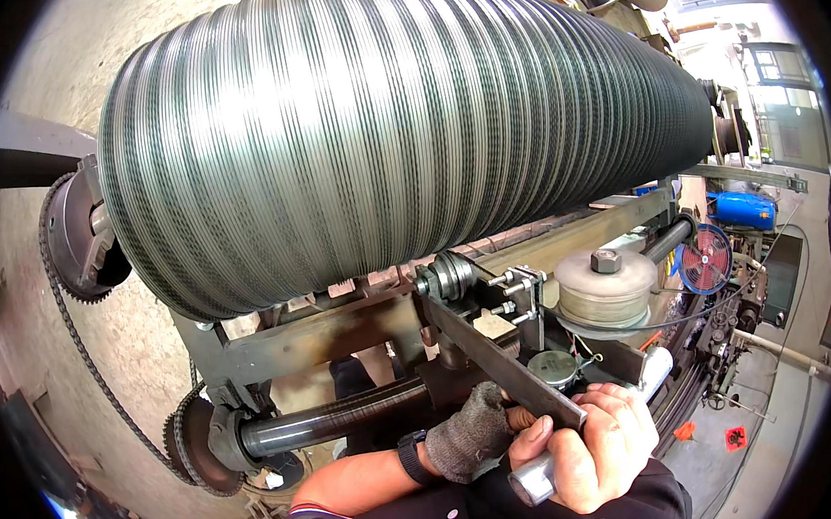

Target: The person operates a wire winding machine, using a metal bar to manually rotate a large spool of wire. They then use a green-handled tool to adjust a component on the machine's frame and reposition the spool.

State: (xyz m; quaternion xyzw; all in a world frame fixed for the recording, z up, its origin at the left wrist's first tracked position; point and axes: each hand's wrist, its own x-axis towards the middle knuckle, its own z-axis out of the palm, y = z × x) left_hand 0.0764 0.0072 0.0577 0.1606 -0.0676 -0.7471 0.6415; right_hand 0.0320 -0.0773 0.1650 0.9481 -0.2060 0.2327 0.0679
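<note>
Pale concrete floor (139, 354) stretches beneath a huge, ribbed, silver-grey cylinder (334, 132). On its near side, a dark, flat steel bar (505, 360) slants toward the person. Near the bar's lower end, a round, shiny metal tube (533, 481) runs through the closed, bare right hand (599, 447). Beside the bar, the left hand (473, 432) wears a grey knit glove; its fingertips are hidden, so its grip cannot be told.
</note>
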